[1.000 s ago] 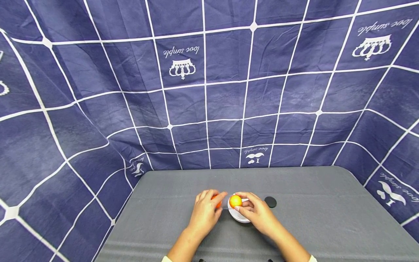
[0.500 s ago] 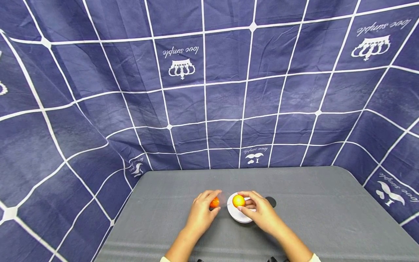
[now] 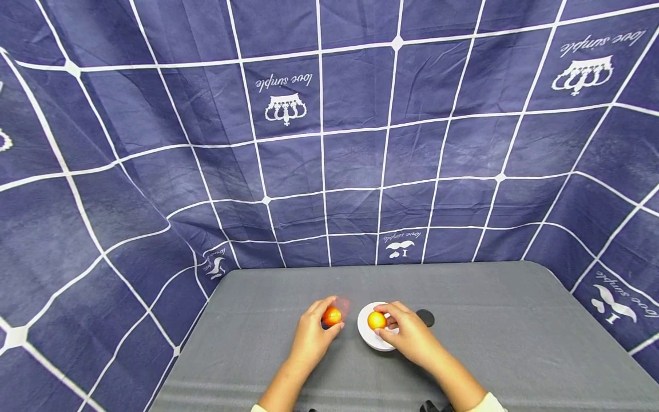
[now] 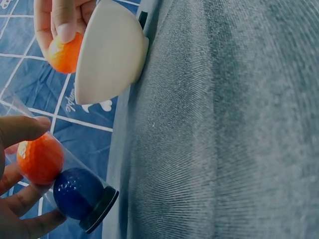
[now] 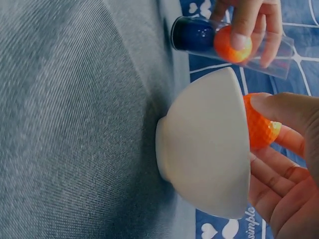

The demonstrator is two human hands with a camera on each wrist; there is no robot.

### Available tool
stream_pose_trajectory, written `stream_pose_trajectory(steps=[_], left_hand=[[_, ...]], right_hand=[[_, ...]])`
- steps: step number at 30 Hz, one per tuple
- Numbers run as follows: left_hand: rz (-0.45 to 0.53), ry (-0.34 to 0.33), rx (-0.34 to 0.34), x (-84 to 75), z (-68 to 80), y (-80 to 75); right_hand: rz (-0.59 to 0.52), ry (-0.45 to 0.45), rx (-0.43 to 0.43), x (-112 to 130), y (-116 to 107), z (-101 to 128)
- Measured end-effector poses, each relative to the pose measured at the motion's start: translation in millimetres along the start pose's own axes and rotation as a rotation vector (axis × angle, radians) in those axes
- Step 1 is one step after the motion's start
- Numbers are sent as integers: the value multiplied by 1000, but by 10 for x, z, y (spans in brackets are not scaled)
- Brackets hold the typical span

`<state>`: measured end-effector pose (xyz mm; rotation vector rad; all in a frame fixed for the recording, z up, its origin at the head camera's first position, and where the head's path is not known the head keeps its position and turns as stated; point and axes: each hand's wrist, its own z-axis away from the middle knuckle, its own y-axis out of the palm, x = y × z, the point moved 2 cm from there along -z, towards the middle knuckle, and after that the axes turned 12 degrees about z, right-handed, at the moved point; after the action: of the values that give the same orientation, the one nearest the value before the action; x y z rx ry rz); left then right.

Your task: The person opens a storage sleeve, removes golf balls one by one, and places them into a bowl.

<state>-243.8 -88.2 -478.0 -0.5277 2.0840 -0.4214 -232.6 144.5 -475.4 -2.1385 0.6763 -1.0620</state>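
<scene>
Orange ball [image 3: 376,320] pinched over bowl rim [image 3: 363,333] — right grip [image 3: 407,335]; left grip [image 3: 311,337] clasps tube [image 4: 65,186].

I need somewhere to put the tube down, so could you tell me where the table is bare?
The grey table is bare right of the black cap and left of the left hand. It is crowded around the white bowl and right hand.
</scene>
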Motion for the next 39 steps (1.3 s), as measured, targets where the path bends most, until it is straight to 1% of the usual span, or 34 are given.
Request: stream_pose_trajectory(steps=[4,10,19,23,30,39], left_hand=[[18,-12,-12,33,9,10],[37,-37,-24,66,16,9],[81,-70,-30,99,11,-2],[89,-64,-29,119,17,0],[122,-65,-28,157,26,2],[166,-74,-21,182,40,11]], right_hand=[[99,-32,5,-18,25,-2],[238,-60,37,-28,55,-14],[351,-76,91,-22,55,-50],[381,-82,118,-22,66,-63],[389,-101,151,-39,88,-99],[400,-102,151,-24,95,-110]])
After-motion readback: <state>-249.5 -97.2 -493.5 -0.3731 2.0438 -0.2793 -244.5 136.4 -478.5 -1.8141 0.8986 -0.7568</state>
